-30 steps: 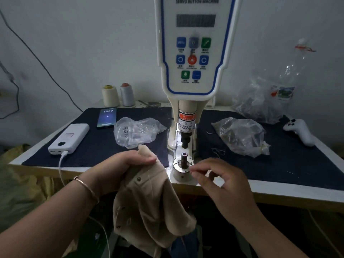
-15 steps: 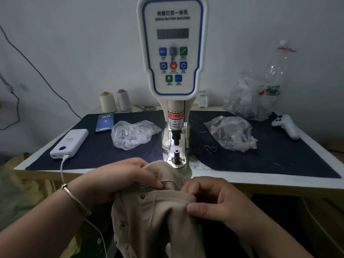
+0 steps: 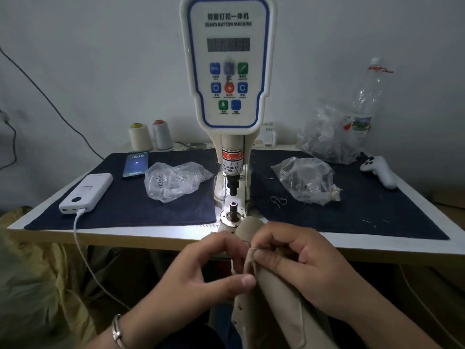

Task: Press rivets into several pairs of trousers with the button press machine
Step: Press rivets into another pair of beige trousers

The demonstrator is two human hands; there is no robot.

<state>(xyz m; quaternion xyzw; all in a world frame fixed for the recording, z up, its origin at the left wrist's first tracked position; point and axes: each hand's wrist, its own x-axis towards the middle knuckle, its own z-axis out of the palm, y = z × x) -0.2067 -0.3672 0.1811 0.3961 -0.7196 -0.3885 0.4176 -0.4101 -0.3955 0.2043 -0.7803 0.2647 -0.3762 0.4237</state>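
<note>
The white servo button machine [image 3: 227,71] stands at the table's middle, its punch above the round lower die [image 3: 232,215] near the front edge. Beige trousers [image 3: 274,298] hang in front of the table, just below the die. My right hand [image 3: 302,265] grips a folded edge of the cloth with curled fingers. My left hand [image 3: 206,270] pinches the same edge from the left between thumb and fingers. A rolled part of the cloth rises beside the die. A clear bag of rivets [image 3: 307,180] lies right of the machine, another bag [image 3: 173,180] left of it.
A dark cloth mat [image 3: 125,202] covers the table. On the left lie a white power bank [image 3: 86,192] with its cable and a phone [image 3: 136,163]. Thread cones [image 3: 137,137] stand at the back. A white controller [image 3: 380,171], a plastic bottle and more bags sit at the right.
The trousers shifted right and lower. My left hand slid from the top of the cloth to pinch its left edge, while my right hand closed round the fold.
</note>
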